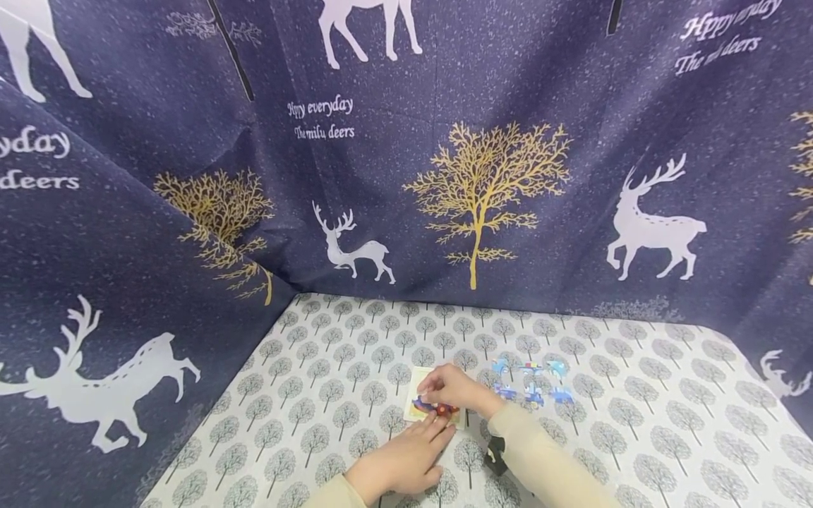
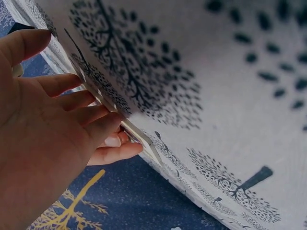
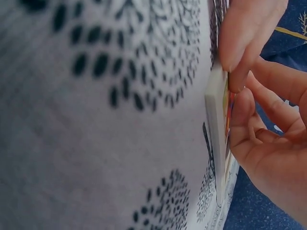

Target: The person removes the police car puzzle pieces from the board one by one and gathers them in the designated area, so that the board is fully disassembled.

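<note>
A jigsaw puzzle board (image 1: pixel 409 413) with a pale frame and a red, yellow and dark-blue picture lies flat on the table. My left hand (image 1: pixel 409 451) rests its extended fingertips on the board's near side. Over the board, my right hand (image 1: pixel 454 389) has thumb and fingers bent together, pinching a puzzle piece (image 1: pixel 422 404) low against the picture; the fingers hide most of this piece. Seen from the right wrist, the board (image 3: pixel 216 139) appears edge-on, with the right hand (image 3: pixel 273 129) close to its face and the left fingers at its upper end.
Several loose blue puzzle pieces (image 1: pixel 533 397) lie in two rows to the right of the board. The table wears a white cloth (image 1: pixel 305 395) printed with trees. A dark-blue curtain (image 1: pixel 381 169) with deer and trees stands behind and to the left. Something black (image 1: pixel 495 455) sits by the right sleeve.
</note>
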A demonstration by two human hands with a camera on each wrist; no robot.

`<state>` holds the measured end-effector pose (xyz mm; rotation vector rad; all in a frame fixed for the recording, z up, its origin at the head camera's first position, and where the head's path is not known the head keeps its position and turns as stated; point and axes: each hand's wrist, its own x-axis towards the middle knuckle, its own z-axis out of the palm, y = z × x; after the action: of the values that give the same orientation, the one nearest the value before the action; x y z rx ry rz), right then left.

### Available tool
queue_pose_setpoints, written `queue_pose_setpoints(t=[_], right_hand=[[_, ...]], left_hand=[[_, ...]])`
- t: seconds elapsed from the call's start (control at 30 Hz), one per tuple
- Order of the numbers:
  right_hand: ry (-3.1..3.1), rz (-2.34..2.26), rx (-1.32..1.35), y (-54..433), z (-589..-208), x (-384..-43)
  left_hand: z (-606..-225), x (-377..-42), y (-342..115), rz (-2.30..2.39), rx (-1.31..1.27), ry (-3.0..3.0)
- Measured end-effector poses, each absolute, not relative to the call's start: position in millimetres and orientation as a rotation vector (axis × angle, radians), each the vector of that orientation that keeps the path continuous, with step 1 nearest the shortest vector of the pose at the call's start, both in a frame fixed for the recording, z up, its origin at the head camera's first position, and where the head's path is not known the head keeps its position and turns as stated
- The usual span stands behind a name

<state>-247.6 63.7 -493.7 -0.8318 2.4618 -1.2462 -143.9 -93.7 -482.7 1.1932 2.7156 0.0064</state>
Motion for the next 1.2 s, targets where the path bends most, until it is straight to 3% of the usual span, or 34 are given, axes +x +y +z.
queue_pose_setpoints(t=[1.2], right_hand=[[2.315,-1.413,-0.799,60.2,-487.8,-245.0]], left_hand=[[-485.2,-145.2,-94.5,0.007,1.23,2.721]])
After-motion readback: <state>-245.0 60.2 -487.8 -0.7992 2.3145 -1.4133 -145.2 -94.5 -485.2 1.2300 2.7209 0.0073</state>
